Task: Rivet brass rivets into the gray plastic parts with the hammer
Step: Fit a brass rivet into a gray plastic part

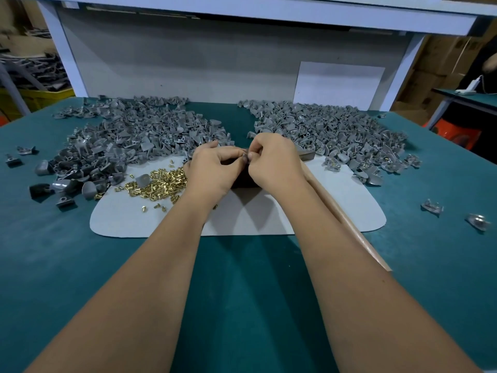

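Observation:
My left hand and my right hand meet fingertip to fingertip above a dark block on the pale grey mat. Both pinch one small gray plastic part between them; most of it is hidden by the fingers, and no rivet shows there. A hammer lies along the outer side of my right forearm, its dark head just right of that hand and its wooden handle running back toward me. Loose brass rivets are heaped on the mat left of my left hand.
A big pile of bare gray parts covers the green table at the back left. Another pile, with brass showing in some pieces, lies at the back right. Stray parts sit at the far right. A white backboard closes the rear.

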